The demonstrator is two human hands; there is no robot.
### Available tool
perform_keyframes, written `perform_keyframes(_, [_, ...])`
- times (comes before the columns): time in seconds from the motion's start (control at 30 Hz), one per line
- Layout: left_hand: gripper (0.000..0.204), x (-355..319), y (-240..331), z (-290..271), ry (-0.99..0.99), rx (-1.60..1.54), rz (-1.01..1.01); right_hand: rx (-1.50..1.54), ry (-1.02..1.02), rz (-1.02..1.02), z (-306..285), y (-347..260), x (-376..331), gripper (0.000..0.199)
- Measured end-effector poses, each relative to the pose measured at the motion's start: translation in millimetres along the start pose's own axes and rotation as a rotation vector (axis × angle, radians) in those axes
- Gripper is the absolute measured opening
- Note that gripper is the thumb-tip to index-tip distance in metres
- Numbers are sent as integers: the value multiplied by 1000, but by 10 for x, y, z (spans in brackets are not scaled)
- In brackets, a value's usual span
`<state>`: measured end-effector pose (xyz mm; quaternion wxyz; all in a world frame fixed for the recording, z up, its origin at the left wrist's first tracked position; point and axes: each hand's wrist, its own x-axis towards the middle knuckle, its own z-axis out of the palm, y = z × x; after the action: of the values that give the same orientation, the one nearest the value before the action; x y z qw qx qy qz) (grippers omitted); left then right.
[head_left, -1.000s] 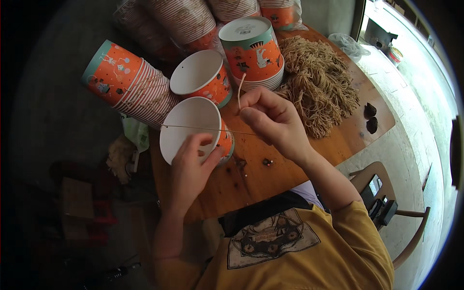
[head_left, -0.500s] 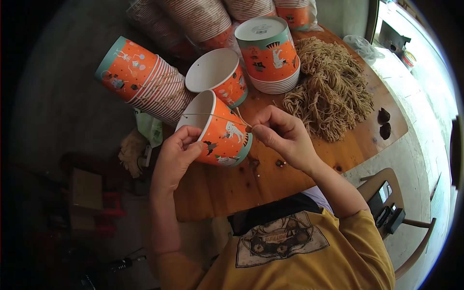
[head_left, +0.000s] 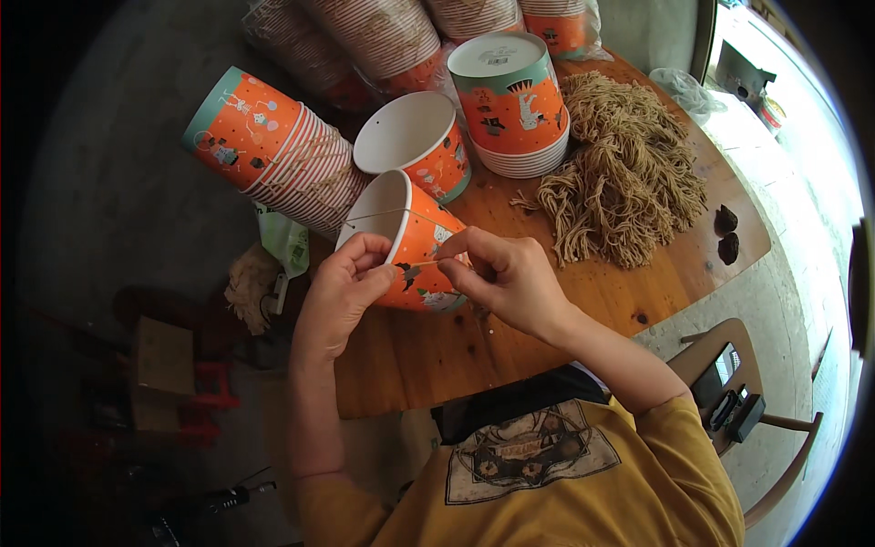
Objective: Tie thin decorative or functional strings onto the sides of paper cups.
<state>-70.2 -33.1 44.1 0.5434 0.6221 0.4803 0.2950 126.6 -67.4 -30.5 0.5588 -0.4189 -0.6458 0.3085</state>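
Here, an orange paper cup (head_left: 415, 242) lies tilted, strung.

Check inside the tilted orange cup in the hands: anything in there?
The orange cup shows a bare white inner wall with a thin string across its mouth. The left hand and right hand cover its lower side; its bottom is out of sight.

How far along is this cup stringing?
One cup is in hand: the left hand steadies it while the right hand pinches a string already stretched across its mouth. Left, by the look of it: an open cup behind, stacks of cups and a big heap of cords.
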Motion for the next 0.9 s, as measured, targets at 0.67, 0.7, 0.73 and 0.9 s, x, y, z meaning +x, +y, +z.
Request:
perform_keyframes(0.67, [20,29,36,46,-90,-19,-113,117,-115,-62,221,200,-151,7])
perform_keyframes(0.7, [20,40,30,50,-93,-20,-113,115,-114,-60,199,186,-149,7])
perform_keyframes(0.73, [20,52,20,52,-90,-28,-104,129,-67,3,166,153,-141,6])
perform_keyframes(0.9, [22,44,23,89,-62,-35,-92,51,84,88,163,131,-82,10])
